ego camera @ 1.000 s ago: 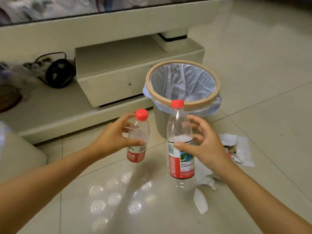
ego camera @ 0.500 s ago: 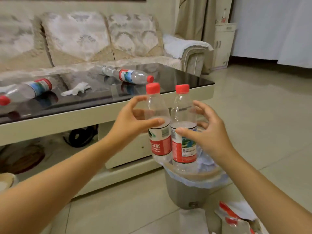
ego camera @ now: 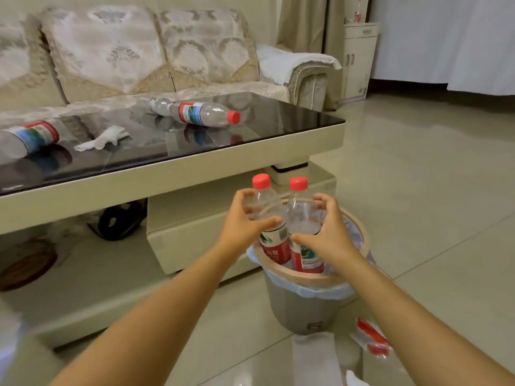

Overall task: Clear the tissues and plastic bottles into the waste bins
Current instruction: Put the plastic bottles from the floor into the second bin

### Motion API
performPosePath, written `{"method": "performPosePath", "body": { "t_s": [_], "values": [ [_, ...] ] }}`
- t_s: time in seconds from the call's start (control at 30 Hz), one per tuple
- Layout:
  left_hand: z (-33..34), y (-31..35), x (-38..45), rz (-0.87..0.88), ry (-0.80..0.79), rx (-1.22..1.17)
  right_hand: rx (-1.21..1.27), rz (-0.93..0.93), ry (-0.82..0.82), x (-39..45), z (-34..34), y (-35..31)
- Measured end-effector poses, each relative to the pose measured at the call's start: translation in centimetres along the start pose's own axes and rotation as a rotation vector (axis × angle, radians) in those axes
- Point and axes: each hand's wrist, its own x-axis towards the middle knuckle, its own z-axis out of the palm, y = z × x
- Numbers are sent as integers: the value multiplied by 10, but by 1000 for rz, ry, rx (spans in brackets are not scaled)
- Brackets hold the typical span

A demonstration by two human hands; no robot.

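1. Living room with pale tiled floor (ego camera: pixel 418 168); patterned sofa (ego camera: pixel 145 57) along the far wall, glass-topped coffee table (ego camera: pixel 195 168) in front of it, small cabinet (ego camera: pixel 358 59) far right beside a curtain.
2. Left hand (ego camera: pixel 245 227) wrapped round the shoulder of the left bottle (ego camera: pixel 271 218), thumb across the near side, fingers curled over the far side; firm grip.
3. Right hand (ego camera: pixel 326 232) clasped on the right bottle (ego camera: pixel 302 238) in the same way, thumb in front, fingers bent round the far side.
4. Both bottles upright, red caps up, side by side and just about touching, lower ends already below the rim of the waste bin (ego camera: pixel 306 302).
5. Bin on the floor near the table's right corner, lined with a pale bag folded over a wooden-looking ring.
6. On the tabletop: a capped bottle lying flat (ego camera: pixel 200 114) toward the far middle, another lying bottle (ego camera: pixel 28 137) at the left edge, a crumpled tissue (ego camera: pixel 103 139) between them.
7. On the floor near the bin: a white tissue (ego camera: pixel 315 358) in front, a red-and-clear wrapper (ego camera: pixel 372 339) to its right, too blurred to identify further.
8. Under the table, on the lower shelf: a coiled black cable (ego camera: pixel 119 220) and a dark round object (ego camera: pixel 26 263) at far left.
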Motion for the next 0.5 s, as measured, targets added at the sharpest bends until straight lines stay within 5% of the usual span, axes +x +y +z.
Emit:
{"method": "performPosePath", "body": {
  "t_s": [0.27,0.5],
  "values": [
    [23,-51,-9,-54,-31,421,-255,95,-113,-5,9,28],
    [30,-50,-13,0,-67,471,-173,134,-110,-14,3,31]
  ]
}}
